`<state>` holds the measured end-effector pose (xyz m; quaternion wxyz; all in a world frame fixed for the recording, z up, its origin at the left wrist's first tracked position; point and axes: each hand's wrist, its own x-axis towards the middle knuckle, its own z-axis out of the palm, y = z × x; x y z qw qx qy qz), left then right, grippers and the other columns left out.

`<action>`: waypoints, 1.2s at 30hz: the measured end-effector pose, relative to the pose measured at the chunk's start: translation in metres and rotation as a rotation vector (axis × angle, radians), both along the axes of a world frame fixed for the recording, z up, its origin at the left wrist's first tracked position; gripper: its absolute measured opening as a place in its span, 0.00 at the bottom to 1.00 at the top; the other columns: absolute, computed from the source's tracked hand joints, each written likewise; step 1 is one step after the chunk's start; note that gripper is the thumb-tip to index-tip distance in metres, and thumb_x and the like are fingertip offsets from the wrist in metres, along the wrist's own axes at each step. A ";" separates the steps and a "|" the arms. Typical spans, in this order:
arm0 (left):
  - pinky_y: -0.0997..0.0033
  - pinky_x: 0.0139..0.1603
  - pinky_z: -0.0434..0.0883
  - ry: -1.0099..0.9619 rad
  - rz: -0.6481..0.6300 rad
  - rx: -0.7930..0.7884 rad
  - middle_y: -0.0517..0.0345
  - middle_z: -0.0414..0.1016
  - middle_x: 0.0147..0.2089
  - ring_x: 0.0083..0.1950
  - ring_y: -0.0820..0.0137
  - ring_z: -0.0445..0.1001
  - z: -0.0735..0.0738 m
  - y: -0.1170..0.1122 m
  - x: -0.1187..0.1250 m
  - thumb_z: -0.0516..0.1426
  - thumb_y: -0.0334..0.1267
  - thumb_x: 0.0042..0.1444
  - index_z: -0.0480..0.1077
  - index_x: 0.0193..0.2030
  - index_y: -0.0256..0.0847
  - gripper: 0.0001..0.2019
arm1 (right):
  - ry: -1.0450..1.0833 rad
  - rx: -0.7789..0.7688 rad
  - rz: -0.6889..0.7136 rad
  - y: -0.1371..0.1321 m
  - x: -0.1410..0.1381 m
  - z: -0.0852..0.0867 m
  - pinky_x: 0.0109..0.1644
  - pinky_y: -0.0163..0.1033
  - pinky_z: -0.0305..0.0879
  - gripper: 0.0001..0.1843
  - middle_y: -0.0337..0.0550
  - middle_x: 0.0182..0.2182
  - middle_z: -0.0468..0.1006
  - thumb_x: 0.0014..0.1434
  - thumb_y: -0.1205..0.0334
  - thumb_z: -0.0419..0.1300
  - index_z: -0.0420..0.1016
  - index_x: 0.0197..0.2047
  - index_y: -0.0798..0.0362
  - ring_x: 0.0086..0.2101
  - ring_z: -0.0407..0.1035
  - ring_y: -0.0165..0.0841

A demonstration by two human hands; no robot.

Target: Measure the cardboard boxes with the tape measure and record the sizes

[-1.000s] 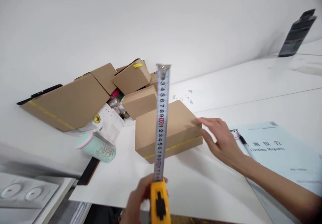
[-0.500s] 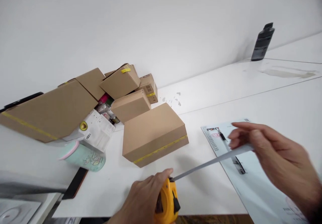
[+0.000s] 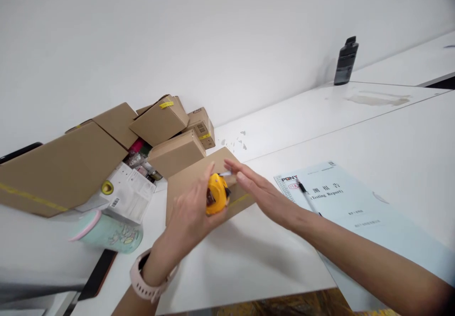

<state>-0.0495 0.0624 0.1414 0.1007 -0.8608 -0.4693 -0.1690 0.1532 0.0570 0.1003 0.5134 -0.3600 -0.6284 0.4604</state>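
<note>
My left hand grips a yellow tape measure and holds it over the near cardboard box with the yellow tape stripe. My right hand reaches in from the right with its fingers stretched flat, fingertips at the tape's short blade end beside the yellow case. Both hands cover much of the box's top and front. A pink watch sits on my left wrist.
More cardboard boxes pile against the white wall at the left, with small packets between them. A mint-green cup lies on its side. A light-blue testing report with a pen lies at the right. A dark bottle stands far back.
The long blade that stretched towards my right hand has gone back into the case. My left hand carried the tape measure forward onto the box, and my right hand swung left to meet it.
</note>
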 end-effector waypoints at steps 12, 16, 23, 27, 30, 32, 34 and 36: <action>0.52 0.56 0.70 0.018 0.240 -0.203 0.49 0.72 0.64 0.59 0.49 0.74 -0.004 0.064 -0.030 0.53 0.46 0.63 0.58 0.69 0.43 0.29 | -0.875 -0.291 -0.555 0.006 0.167 -0.106 0.27 0.42 0.61 0.20 0.42 0.24 0.77 0.61 0.42 0.55 0.67 0.27 0.47 0.23 0.69 0.38; 0.45 0.65 0.64 -0.050 0.154 0.002 0.42 0.64 0.69 0.68 0.48 0.64 -0.017 0.056 -0.010 0.54 0.43 0.64 0.60 0.68 0.38 0.27 | -1.052 -0.250 -0.517 0.005 0.150 -0.121 0.25 0.39 0.56 0.20 0.40 0.23 0.76 0.59 0.39 0.55 0.63 0.31 0.47 0.22 0.67 0.37; 0.52 0.70 0.62 -0.165 -0.694 -0.360 0.37 0.72 0.63 0.69 0.52 0.66 -0.106 -0.024 0.090 0.54 0.40 0.65 0.67 0.62 0.30 0.22 | -0.827 -0.166 -0.249 0.013 0.137 -0.118 0.28 0.41 0.60 0.10 0.34 0.19 0.71 0.62 0.59 0.51 0.72 0.42 0.48 0.21 0.65 0.35; 0.43 0.75 0.45 -0.127 -0.755 -0.616 0.25 0.56 0.72 0.76 0.43 0.47 -0.157 -0.031 0.119 0.60 0.57 0.59 0.57 0.69 0.21 0.43 | -0.236 -0.371 -0.159 0.004 0.156 -0.100 0.45 0.48 0.71 0.16 0.45 0.35 0.83 0.65 0.49 0.55 0.76 0.48 0.49 0.38 0.77 0.40; 0.43 0.75 0.38 -0.163 -0.738 -0.682 0.26 0.51 0.74 0.77 0.44 0.43 -0.175 -0.024 0.121 0.55 0.62 0.61 0.53 0.72 0.23 0.46 | -0.011 -0.418 -0.194 -0.005 0.161 -0.095 0.53 0.50 0.70 0.21 0.49 0.45 0.84 0.59 0.45 0.64 0.75 0.50 0.48 0.47 0.77 0.44; 0.43 0.75 0.35 -0.192 -0.731 -0.688 0.27 0.51 0.74 0.77 0.44 0.43 -0.179 -0.022 0.120 0.53 0.63 0.62 0.52 0.72 0.23 0.46 | -0.021 -0.422 -0.262 -0.010 0.153 -0.098 0.48 0.48 0.72 0.23 0.48 0.39 0.84 0.54 0.43 0.69 0.76 0.46 0.48 0.42 0.78 0.43; 0.41 0.75 0.34 -0.188 -0.725 -0.683 0.27 0.51 0.74 0.77 0.43 0.44 -0.179 -0.023 0.120 0.53 0.64 0.61 0.54 0.71 0.22 0.46 | -0.088 -0.421 -0.334 -0.013 0.139 -0.103 0.39 0.44 0.71 0.20 0.43 0.27 0.80 0.55 0.40 0.67 0.74 0.35 0.49 0.31 0.74 0.38; 0.40 0.75 0.36 -0.146 -0.719 -0.658 0.26 0.51 0.74 0.77 0.42 0.45 -0.177 -0.024 0.120 0.52 0.65 0.61 0.55 0.71 0.21 0.47 | -0.138 -0.425 -0.394 -0.013 0.123 -0.109 0.31 0.40 0.65 0.23 0.36 0.19 0.70 0.60 0.37 0.60 0.69 0.28 0.48 0.23 0.64 0.32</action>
